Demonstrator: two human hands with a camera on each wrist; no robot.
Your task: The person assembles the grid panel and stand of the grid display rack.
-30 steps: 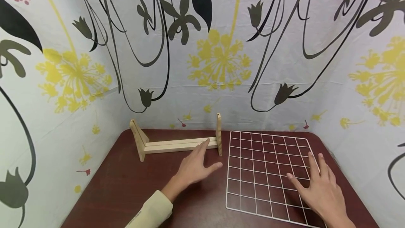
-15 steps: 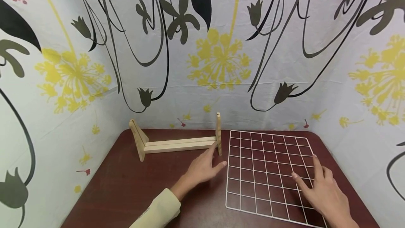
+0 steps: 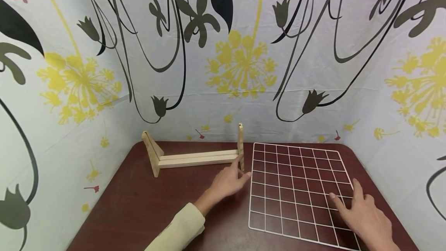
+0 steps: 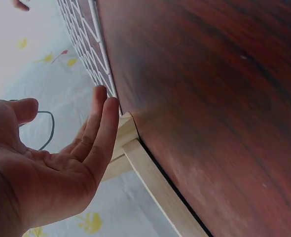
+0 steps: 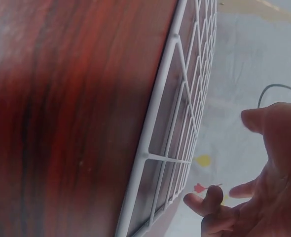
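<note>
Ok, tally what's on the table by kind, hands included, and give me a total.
Wooden stand: 1
White wire grid panel: 1
Hands: 2, left hand beside the grid's left edge, right hand over its near right corner
Total: 4

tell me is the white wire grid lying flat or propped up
Lying flat: the white wire grid rests on the dark wooden table, beside the wooden stand, not leaning on it.

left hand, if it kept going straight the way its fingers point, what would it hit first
Most likely the wooden stand, at its upright end piece just beyond the left hand. The fingertips point up and right at that post, beside the left edge of the white wire grid. Depth is unclear, so whether they already touch it cannot be told.
</note>
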